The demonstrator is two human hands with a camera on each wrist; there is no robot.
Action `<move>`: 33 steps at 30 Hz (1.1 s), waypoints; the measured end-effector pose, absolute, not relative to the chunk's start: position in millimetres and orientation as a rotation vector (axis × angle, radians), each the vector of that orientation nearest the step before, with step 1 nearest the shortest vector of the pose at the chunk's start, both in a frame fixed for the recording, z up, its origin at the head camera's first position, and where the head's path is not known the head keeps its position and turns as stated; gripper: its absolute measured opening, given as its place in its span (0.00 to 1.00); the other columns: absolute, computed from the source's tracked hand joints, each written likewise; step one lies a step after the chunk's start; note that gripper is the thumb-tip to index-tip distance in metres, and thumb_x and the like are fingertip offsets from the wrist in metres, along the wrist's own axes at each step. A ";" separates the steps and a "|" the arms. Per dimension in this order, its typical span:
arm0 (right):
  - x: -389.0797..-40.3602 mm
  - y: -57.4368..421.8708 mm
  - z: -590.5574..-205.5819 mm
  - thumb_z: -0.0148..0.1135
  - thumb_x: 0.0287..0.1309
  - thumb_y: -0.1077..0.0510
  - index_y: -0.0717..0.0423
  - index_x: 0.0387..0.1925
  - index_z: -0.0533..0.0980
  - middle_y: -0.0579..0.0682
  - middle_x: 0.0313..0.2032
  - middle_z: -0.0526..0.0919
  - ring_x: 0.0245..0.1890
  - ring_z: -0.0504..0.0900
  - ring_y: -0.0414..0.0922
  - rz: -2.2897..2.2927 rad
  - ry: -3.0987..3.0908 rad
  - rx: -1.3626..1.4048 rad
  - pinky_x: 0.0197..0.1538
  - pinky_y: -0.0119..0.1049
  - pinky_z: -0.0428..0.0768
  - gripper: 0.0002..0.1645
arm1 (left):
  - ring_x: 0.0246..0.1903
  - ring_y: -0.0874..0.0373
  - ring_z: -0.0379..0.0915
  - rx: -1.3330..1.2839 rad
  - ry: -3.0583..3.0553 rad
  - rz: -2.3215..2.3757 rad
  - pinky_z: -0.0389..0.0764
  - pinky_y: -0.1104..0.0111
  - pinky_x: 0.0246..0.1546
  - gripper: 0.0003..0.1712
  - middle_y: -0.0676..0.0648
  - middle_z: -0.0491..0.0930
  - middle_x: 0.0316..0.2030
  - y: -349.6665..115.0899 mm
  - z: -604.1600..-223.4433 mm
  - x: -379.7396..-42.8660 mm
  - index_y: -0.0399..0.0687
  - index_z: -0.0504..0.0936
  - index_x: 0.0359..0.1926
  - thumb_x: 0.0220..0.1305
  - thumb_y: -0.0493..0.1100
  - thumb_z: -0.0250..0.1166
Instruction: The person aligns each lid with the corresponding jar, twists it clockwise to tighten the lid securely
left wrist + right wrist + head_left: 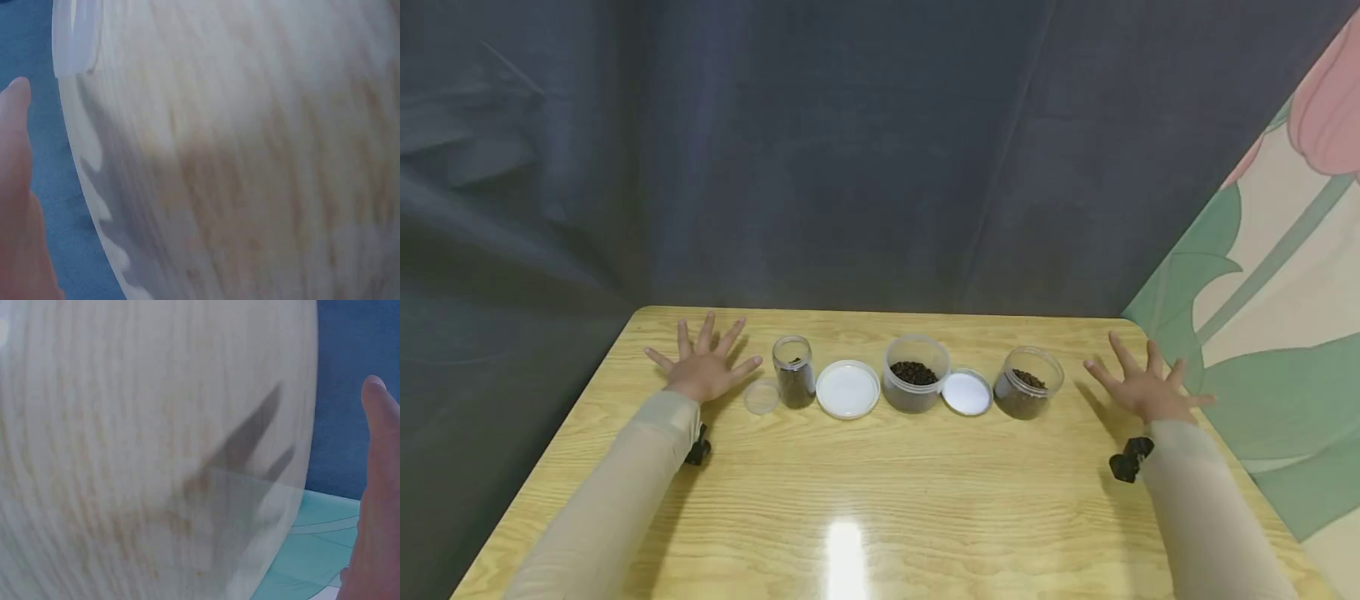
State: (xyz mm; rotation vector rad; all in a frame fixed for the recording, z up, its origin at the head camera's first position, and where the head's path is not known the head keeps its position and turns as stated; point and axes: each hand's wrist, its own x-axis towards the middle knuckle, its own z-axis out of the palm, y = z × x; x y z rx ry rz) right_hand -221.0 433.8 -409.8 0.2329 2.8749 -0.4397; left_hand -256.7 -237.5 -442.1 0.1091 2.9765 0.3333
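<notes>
My left hand [702, 372] is spread wide over the table's left side, holding nothing. Nearest to it are a small clear lid [762, 397] and a slim clear jar [796, 385] of dark granules. On the far right, my right hand [1148, 393] has its fingers fanned out, with nothing in them. The closest thing to it is a clear jar [1019, 402] partly filled with brown bits. Between the jars stand a wide clear tub [914, 398] of dark pieces and two white lids, a larger one [848, 390] and a smaller one [967, 392]. All three containers are uncovered.
The wooden table [925, 492] bears the containers and lids in a row towards its back edge. Behind it hangs a dark cloth [850, 150]. A flower-patterned surface [1292, 392] borders the right side. In the left wrist view, part of a translucent object [76, 37] shows.
</notes>
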 end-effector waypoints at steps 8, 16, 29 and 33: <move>-223.6 421.8 -398.3 0.26 0.68 0.20 0.37 0.80 0.29 0.68 0.74 0.15 0.64 0.15 0.84 -0.504 2.938 0.177 0.40 0.91 0.23 0.51 | 0.68 0.28 0.00 0.095 2.954 0.412 0.09 0.21 0.44 0.52 0.37 0.19 0.78 -240.8 -435.1 -253.8 0.69 0.31 0.81 0.66 0.82 0.37; -220.5 398.7 -386.7 0.26 0.74 0.27 0.43 0.81 0.35 0.70 0.75 0.20 0.68 0.20 0.83 -0.594 3.071 0.060 0.46 0.92 0.29 0.46 | 0.68 0.30 -0.02 0.103 2.940 0.479 0.10 0.20 0.44 0.51 0.37 0.19 0.78 -238.1 -429.5 -250.8 0.68 0.33 0.81 0.68 0.81 0.38; -201.6 344.6 -378.3 0.39 0.78 0.35 0.54 0.80 0.49 0.74 0.75 0.40 0.72 0.39 0.79 -0.659 3.290 -0.225 0.65 0.80 0.41 0.42 | 0.70 0.28 0.03 0.152 2.946 0.558 0.12 0.19 0.45 0.51 0.36 0.23 0.79 -232.5 -413.7 -230.5 0.67 0.33 0.81 0.69 0.80 0.39; -195.6 323.2 -372.9 0.44 0.77 0.37 0.53 0.80 0.50 0.74 0.75 0.43 0.72 0.40 0.78 -0.681 3.315 -0.349 0.69 0.76 0.40 0.42 | 0.71 0.26 0.07 0.175 2.958 0.598 0.13 0.18 0.46 0.50 0.36 0.24 0.79 -230.4 -410.6 -223.6 0.66 0.34 0.82 0.69 0.79 0.40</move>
